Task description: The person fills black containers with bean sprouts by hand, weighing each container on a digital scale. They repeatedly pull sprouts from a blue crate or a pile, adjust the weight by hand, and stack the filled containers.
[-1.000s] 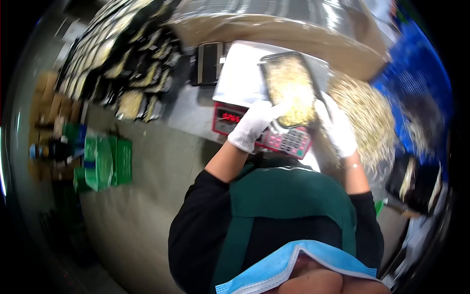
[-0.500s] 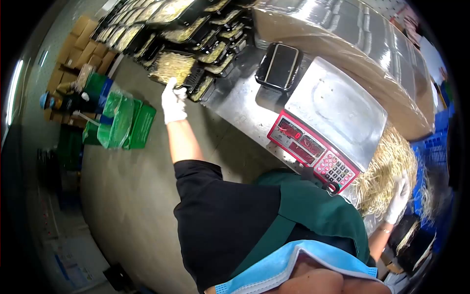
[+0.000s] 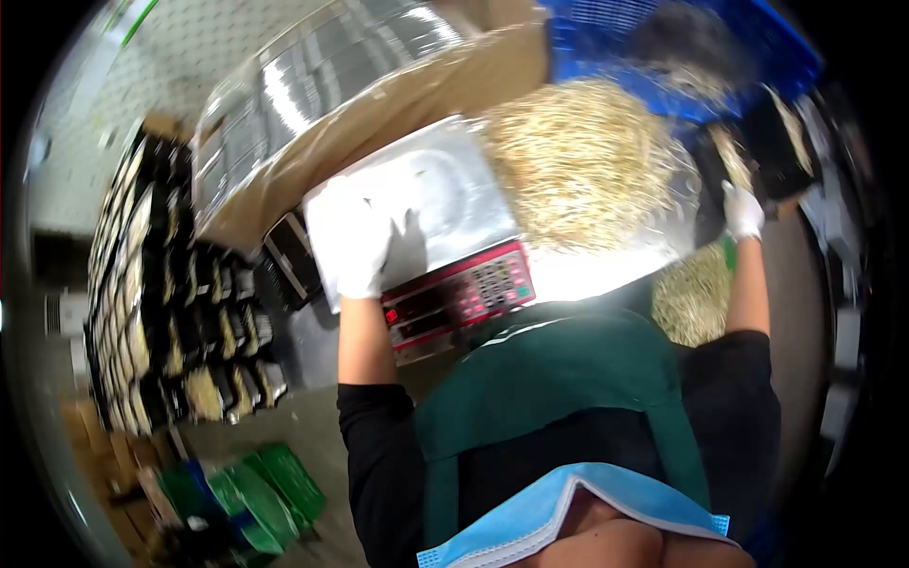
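Observation:
My left hand (image 3: 365,254), in a white glove, is over the metal pan (image 3: 454,194) of a weighing scale. Its fingers look spread and hold nothing that shows, though glare and blur wash them out. The scale's red keypad panel (image 3: 464,298) faces me. At the far right my gloved right hand (image 3: 743,210) is closed on the near edge of a black plastic tray (image 3: 710,180) with some pale strands in it. Between the hands lies a big heap of pale, thin strands like bean sprouts (image 3: 587,166).
Stacked filled black trays (image 3: 170,312) stand at the left. A plastic-wrapped carton of empty trays (image 3: 331,85) is behind the scale, with a black tray (image 3: 292,260) beside it. A blue crate (image 3: 606,43) stands behind the heap. Green crates (image 3: 270,492) are on the floor.
My left hand has left the filled tray on the stack and come over the scale. My right hand has gone from the heap to the black tray. The view has turned right.

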